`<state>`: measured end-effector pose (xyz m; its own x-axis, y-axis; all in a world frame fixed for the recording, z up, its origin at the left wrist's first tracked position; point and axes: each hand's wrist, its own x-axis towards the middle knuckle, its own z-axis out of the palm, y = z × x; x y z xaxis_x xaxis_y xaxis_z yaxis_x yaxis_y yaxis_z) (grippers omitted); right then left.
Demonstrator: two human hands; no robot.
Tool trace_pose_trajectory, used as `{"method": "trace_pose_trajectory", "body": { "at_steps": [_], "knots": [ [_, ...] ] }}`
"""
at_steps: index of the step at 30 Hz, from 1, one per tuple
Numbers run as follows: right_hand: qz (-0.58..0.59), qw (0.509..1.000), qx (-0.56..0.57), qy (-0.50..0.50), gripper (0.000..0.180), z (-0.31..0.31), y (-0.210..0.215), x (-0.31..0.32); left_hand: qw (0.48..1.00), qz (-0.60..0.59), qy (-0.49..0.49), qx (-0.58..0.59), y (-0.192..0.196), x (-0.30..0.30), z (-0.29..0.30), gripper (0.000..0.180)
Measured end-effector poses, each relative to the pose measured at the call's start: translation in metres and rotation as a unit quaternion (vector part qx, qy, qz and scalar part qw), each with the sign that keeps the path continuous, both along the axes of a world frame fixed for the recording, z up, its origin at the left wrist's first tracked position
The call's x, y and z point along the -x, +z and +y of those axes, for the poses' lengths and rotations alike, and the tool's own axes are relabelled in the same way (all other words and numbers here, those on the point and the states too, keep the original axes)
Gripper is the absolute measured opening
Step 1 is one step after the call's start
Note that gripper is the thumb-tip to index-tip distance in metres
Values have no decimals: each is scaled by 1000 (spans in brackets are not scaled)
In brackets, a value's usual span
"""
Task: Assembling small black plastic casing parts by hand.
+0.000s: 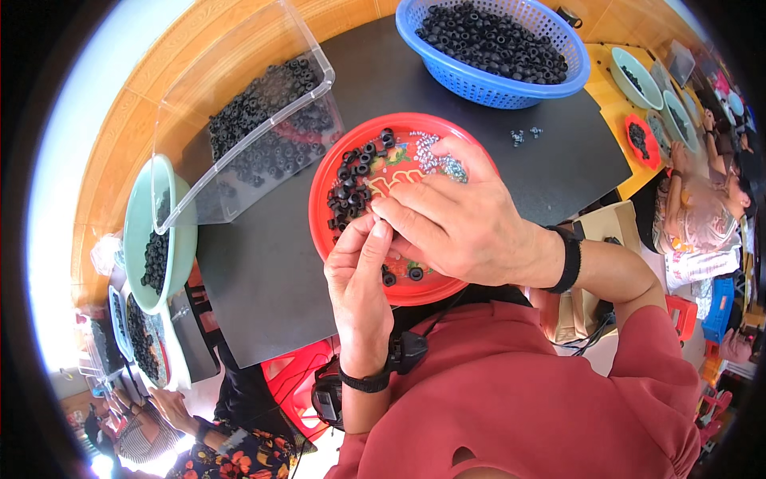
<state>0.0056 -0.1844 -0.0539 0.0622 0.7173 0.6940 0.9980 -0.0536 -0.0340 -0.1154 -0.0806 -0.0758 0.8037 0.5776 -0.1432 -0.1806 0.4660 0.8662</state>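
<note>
My left hand [359, 275] and my right hand [467, 219] meet over a round red tray [321, 195], their fingertips pinched together. Whatever lies between the fingers is hidden or too small to name. Inside the tray, small black ring-like plastic parts [349, 194] gather along the left side. Two more of these, one of them a black ring part [416, 273], rest near the tray's front edge. Small shiny silver metal pieces [429, 156] are spread at its far right, partly covered by my right hand.
Black parts fill a blue basket [479, 84] at the back and a clear bin [279, 120] at the back left. A green basin [171, 271] stands left. Loose metal pieces [519, 137] lie on the dark table [263, 271]. Other people [702, 191] sit right and lower left.
</note>
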Motion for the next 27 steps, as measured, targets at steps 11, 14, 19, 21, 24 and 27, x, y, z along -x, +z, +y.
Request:
{"method": "trace_pose_trajectory", "body": {
  "at_steps": [11, 14, 19, 21, 24, 27],
  "knots": [
    [26, 998, 31, 44, 37, 4, 6, -11, 999, -13, -30, 42, -4, 3, 4, 21],
    [13, 998, 38, 41, 40, 3, 6, -14, 997, -7, -62, 49, -3, 3, 5, 25],
    [-70, 997, -19, 21, 11, 4, -1, -14, 998, -10, -45, 32, -6, 0, 1, 27],
    [-76, 997, 11, 26, 25, 0, 1, -13, 999, -4, -35, 23, -6, 1, -1, 27],
    [-81, 994, 57, 36, 40, -5, 0, -10, 1000, 3, -18, 7, -5, 0, -6, 28],
    [-83, 994, 64, 41, 38, -5, -5, -10, 999, 4, -17, -27, -4, -3, -10, 28]
  ]
}}
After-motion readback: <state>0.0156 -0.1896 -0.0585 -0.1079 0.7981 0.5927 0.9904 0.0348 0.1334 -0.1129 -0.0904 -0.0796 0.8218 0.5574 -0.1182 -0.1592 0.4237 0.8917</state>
